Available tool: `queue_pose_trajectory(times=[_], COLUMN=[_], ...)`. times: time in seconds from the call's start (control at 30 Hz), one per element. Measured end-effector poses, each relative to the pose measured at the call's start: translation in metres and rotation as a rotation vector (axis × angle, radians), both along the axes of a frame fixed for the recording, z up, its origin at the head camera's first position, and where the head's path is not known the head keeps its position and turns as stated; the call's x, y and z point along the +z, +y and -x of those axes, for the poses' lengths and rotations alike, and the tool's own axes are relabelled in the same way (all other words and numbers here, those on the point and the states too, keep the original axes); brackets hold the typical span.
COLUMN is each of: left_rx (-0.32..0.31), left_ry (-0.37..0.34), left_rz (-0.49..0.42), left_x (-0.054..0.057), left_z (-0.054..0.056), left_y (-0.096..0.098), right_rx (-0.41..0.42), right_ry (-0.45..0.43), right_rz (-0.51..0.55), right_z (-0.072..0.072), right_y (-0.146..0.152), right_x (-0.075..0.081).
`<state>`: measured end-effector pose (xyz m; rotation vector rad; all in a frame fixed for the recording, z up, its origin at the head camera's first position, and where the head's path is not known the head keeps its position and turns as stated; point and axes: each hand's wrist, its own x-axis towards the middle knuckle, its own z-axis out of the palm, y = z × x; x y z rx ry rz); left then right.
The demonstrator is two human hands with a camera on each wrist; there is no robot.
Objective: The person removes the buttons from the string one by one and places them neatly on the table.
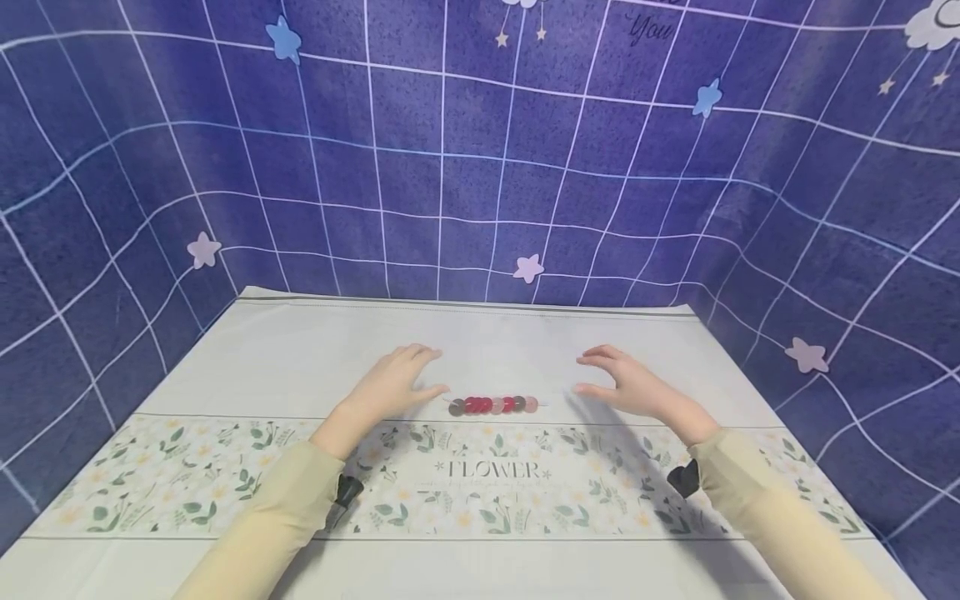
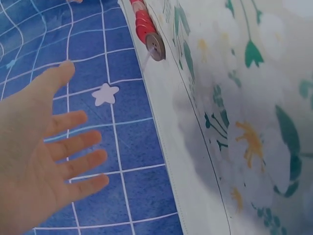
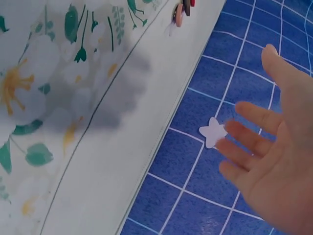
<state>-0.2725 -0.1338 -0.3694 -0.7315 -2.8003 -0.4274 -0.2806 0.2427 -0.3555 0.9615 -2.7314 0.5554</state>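
A row of buttons (image 1: 495,405) in red, pink and brown lies across the middle of the table, threaded on a pale string whose short ends stick out at both sides. Just left of the row hovers my left hand (image 1: 395,383), thumb and fingers spread apart, holding nothing. On the other side my right hand (image 1: 622,382) is held in the air with its fingers apart, also holding nothing. The left wrist view shows a brown four-hole button (image 2: 155,46) at the row's end. In the right wrist view a pink button (image 3: 178,15) forms the other end.
The white tablecloth (image 1: 300,333) carries a printed floral band (image 1: 480,517) with the word FLOWER, nearer me than the buttons. Blue curtain-like fabric (image 1: 480,183) with white grid lines and stars surrounds the table's back and sides. A black band (image 1: 348,490) sits at each wrist.
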Motion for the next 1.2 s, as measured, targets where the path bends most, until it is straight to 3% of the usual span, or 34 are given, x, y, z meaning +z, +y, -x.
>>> queue_pose_trajectory(times=[0.27,0.57,0.93,1.2], left_rx=[-0.052,-0.11,-0.081,-0.097], left_ry=[-0.082,-0.141,-0.235,-0.256], left_rz=[-0.045,-0.065,-0.076,-0.097], left_x=[-0.004,-0.013,-0.018,-0.022], left_z=[0.005,0.011,0.016,0.02], left_y=[0.0,0.002,0.005,0.006], right_rx=[0.054,0.096,0.102,0.212], right_ry=[0.07,0.078,-0.025,0.004], right_rz=[0.034,0.058,0.039,0.112], right_z=[0.007,0.011,0.016,0.024], right_y=[-0.009,-0.018,-0.028,-0.032], right_x=[-0.011,-0.019,-0.026,-0.033])
